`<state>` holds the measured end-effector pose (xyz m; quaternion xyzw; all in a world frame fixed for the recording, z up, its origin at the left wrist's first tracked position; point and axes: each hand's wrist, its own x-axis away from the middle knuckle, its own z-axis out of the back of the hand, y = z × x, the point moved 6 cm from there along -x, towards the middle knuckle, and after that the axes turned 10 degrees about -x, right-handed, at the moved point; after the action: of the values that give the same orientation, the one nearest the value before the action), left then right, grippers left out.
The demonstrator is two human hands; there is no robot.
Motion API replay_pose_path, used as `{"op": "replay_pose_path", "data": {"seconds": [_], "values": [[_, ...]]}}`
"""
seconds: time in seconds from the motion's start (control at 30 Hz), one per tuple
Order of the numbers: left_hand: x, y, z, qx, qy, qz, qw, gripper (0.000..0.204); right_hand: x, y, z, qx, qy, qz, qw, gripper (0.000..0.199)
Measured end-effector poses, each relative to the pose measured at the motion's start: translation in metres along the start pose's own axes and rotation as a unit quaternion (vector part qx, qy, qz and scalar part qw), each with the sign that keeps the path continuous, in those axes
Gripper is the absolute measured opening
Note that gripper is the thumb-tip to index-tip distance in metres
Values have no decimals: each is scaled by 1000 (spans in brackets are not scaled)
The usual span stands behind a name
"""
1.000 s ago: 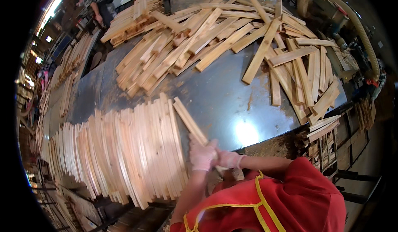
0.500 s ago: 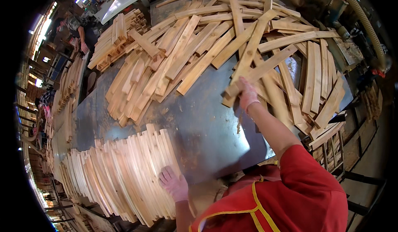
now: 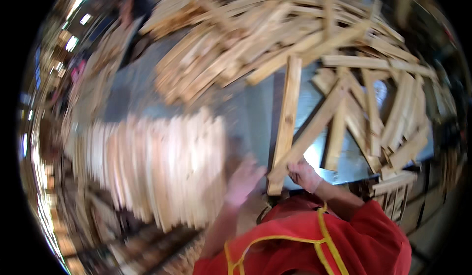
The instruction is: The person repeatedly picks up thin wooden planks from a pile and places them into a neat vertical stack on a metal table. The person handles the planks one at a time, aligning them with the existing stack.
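Observation:
My right hand (image 3: 304, 174), in a thin pale glove, is closed at the near end of a diagonal wooden slat (image 3: 320, 122). A second slat (image 3: 286, 120) crosses under that end and points away from me. Just left of the two near ends is my left hand (image 3: 245, 180), smeared by motion. Its fingers point toward the slats, and I cannot see whether they touch. Farther left, a row of pale slats (image 3: 162, 162) lies side by side on the metal table (image 3: 248, 113).
Loose slats (image 3: 236, 49) form a heap across the table's far side. More slats (image 3: 405, 113) lie jumbled at the right. Another stack (image 3: 182, 9) stands at the far left. A rack with wood (image 3: 393, 184) is below the table's right edge.
My right hand has drawn slats from the heap toward my body. My left hand has left the row of pale slats and moved right, toward the right hand. The view has shifted.

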<state>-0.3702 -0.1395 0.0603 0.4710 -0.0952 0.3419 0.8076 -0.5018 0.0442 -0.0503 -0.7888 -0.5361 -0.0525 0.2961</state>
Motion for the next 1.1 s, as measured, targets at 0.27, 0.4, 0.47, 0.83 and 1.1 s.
{"op": "replay_pose_path", "data": {"seconds": [0.27, 0.4, 0.47, 0.83, 1.1], "values": [[18, -64, 33, -79, 158, 39, 984, 32, -14, 76, -39, 55, 51, -100, 992, 49], [94, -94, 121, -119, 305, 3, 945, 39, -10, 86, -73, 224, 55, -24, 973, 71], [122, -136, 153, -164, 341, 53, 924, 39, -12, 115, -50, 376, 22, 46, 925, 83], [181, -305, 204, -329, 431, 106, 833, 58, -63, 118, -130, 474, -183, -144, 849, 52], [137, -186, 154, -478, 328, 180, 795, 67, -3, -201, -51, 776, 422, 284, 372, 79]]}}
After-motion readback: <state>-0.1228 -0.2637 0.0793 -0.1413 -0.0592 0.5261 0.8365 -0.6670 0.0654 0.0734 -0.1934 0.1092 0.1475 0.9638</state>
